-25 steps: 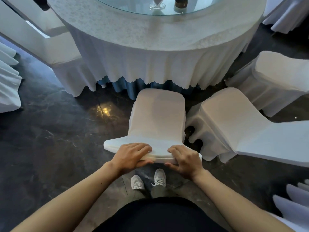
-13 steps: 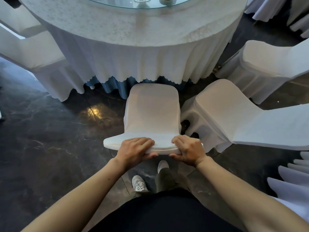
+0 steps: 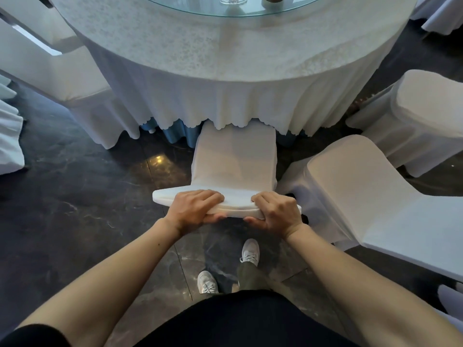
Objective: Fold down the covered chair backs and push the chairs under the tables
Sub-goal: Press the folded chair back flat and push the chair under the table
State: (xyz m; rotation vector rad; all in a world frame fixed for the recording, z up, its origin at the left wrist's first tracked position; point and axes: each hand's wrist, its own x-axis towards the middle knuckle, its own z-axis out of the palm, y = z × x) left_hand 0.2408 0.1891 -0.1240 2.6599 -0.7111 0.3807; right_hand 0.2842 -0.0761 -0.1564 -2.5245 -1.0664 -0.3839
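A white-covered chair stands in front of me with its back folded flat over the seat. Its far end sits just beneath the scalloped hem of the round table's white cloth. My left hand grips the near edge of the chair's folded back, fingers on top and thumb underneath. My right hand grips the same edge a little to the right, in the same way.
A second covered chair stands close on the right, a third behind it, another at the table's left. A glass turntable with small items tops the table. Dark marble floor spreads to the left. My feet are just behind the chair.
The chair has slid forward toward the table, and its far end now reaches under the cloth's hem. Both hands keep their grip, and I have stepped forward with it.
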